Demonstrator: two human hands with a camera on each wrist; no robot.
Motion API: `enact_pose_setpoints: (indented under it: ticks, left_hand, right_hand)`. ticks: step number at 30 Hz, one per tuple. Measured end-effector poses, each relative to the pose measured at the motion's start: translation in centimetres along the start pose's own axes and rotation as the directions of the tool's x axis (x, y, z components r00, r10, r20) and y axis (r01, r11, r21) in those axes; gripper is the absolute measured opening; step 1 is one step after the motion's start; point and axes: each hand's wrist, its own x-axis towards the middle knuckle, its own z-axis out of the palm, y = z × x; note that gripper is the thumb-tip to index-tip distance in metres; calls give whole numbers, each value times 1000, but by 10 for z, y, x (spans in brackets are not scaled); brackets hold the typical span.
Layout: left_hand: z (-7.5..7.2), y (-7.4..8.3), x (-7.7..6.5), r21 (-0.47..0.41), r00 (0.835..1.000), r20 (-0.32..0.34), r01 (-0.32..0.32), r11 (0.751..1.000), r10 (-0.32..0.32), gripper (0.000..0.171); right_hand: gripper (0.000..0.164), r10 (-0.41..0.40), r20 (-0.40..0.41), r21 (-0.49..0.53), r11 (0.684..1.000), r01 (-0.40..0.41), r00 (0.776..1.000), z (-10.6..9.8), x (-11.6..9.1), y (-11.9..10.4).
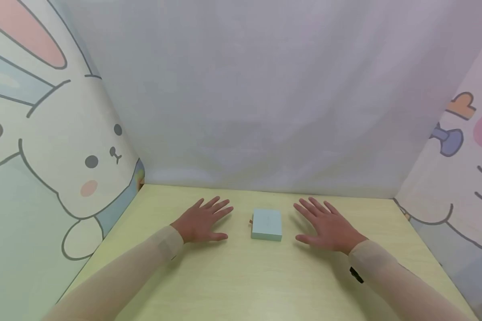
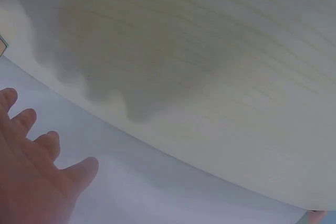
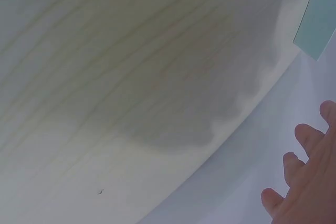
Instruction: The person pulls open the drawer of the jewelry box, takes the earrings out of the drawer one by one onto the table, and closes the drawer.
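A small pale blue box (image 1: pixel 267 224) lies flat on the wooden table, with a little brown tab (image 1: pixel 251 222) sticking out on its left side. My left hand (image 1: pixel 204 220) is to the left of the box, palm down with fingers spread, apart from it. On the other side, my right hand (image 1: pixel 328 227) is spread the same way and does not touch the box. Part of the box (image 3: pixel 316 19) shows at the upper right of the right wrist view. Neither hand holds anything. Both wrist views show hand shadows on the tabletop.
The pale wood table (image 1: pixel 241 281) ends at a plain whitish curtain (image 1: pixel 265 98) behind it. A rabbit-printed panel (image 1: pixel 76 147) stands on the left, and another cartoon panel (image 1: pixel 458 178) on the right.
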Motion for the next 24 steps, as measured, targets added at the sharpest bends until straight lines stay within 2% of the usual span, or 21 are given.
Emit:
enact_pose_setpoints:
  ticks: [7, 14, 24]
  left_hand:
    - [0, 1, 1, 31, 1000, 9, 10, 999, -10, 93]
    - [-4, 3, -1, 1, 1000, 6, 7, 1000, -7, 92]
    - [-4, 5, 1, -1, 1000, 1, -2, 1000, 2, 92]
  right_hand:
    - [98, -4, 10, -4, 1000, 4, 1000, 1, 3, -2]
    - [98, -3, 12, 2, 1000, 3, 1000, -3, 3, -6]
    - [98, -19, 0, -16, 1000, 19, 1000, 1, 4, -5]
